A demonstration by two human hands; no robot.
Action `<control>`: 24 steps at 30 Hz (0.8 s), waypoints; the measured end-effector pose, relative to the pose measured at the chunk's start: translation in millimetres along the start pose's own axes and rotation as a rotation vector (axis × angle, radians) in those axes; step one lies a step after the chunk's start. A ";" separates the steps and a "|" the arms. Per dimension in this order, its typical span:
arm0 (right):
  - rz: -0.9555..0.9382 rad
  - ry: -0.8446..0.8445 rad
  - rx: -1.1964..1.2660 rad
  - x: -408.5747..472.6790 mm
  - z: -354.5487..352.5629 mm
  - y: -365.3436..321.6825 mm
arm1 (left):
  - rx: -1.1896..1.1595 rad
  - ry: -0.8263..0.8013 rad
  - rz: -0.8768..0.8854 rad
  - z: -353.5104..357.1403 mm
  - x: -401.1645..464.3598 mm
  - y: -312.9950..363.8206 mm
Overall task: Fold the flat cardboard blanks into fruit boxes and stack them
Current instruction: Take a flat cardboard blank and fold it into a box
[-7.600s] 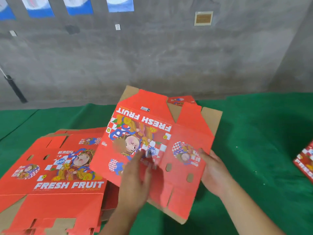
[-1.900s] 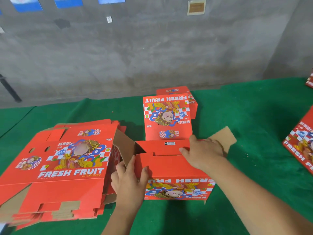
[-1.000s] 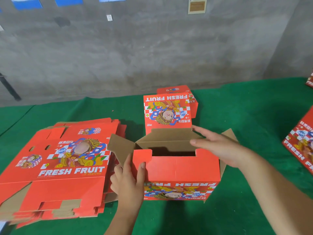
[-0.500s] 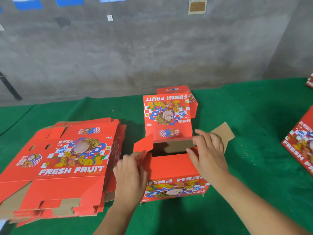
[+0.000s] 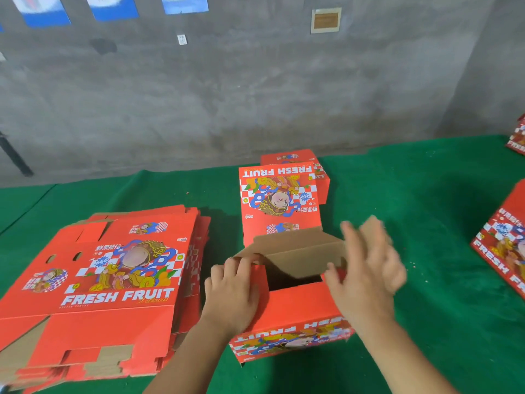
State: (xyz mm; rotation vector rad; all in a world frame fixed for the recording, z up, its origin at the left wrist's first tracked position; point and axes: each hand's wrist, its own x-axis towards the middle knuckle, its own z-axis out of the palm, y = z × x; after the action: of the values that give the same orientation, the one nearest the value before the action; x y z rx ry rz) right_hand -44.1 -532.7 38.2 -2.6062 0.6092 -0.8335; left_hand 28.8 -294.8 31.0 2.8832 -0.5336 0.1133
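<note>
From my remote seat I see the half-formed fruit box (image 5: 295,317) standing on the green cloth (image 5: 440,280) straight ahead of me, its top open so the brown inner walls show and a dark gap runs down the middle. My left hand (image 5: 233,291) rests on the box's near left corner, fingers curled over the red flap (image 5: 260,280) and gripping its edge. My right hand (image 5: 366,277) is at the box's right side with fingers spread and straight; it is smeared by motion blur, so I think the palm is against the right flap, but I cannot be sure it touches. Just beside the box on the left lies the stack of flat blanks (image 5: 108,280), printed side up with FRESH FRUIT facing me. Behind the open box stands a finished box (image 5: 279,200) with its lettering upside down to me, and another red box (image 5: 315,166) sits just behind that one. At the right edge more red boxes (image 5: 505,251) poke into view. A grey concrete wall (image 5: 255,89) closes the back.
</note>
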 end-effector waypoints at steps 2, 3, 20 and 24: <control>0.184 -0.010 0.139 -7.7 -0.4 13.7 | 0.011 -0.020 -0.041 0.3 8.7 4.6; 0.210 -0.061 0.195 -11.8 1.0 17.6 | 0.000 -0.010 -0.056 0.7 10.9 6.8; 0.123 -0.239 0.584 -7.4 0.9 27.7 | -0.822 0.070 -0.156 0.6 12.2 -5.2; 0.243 -0.594 0.566 20.8 2.1 27.6 | -0.711 0.117 -0.213 6.6 5.5 -5.1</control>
State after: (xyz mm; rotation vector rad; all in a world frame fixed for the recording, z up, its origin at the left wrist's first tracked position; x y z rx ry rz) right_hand -35.7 -566.0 34.3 -2.0474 0.4203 -0.1003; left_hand 36.0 -293.5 24.3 2.1998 -0.1835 0.0448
